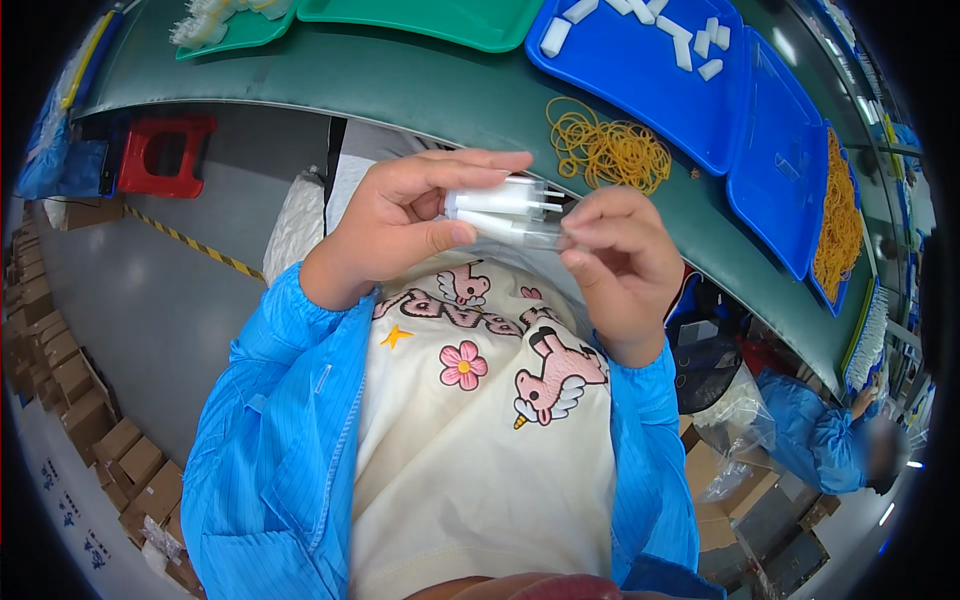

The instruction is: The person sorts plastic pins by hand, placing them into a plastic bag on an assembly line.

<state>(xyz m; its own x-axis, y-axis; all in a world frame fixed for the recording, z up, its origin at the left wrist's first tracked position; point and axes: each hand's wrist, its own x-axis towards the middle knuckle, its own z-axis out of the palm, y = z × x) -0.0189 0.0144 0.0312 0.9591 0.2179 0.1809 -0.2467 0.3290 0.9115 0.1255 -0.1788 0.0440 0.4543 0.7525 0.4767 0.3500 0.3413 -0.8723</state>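
Small white plastic tubes (497, 204) with thin white stems lie side by side in my left hand (395, 215). Its fingers wrap over them from above and its thumb presses from below. Clear plastic covers part of the bundle. At the right end of the lower tube is a clear plastic cap (543, 235), pinched between the thumb and fingertips of my right hand (630, 260). Both hands are held in front of my body, close to the table edge. My left fingers partly hide the bundle, so its far ends do not show fully.
On the green table (400, 90), a heap of yellow rubber bands (612, 150) lies beyond my hands. A blue tray (640, 100) holds white pieces; another blue tray (775, 170) has clear parts. Green trays (420, 22) stand farther left. A red stool (165, 155) is on the floor. A person (825, 440) sits at right.
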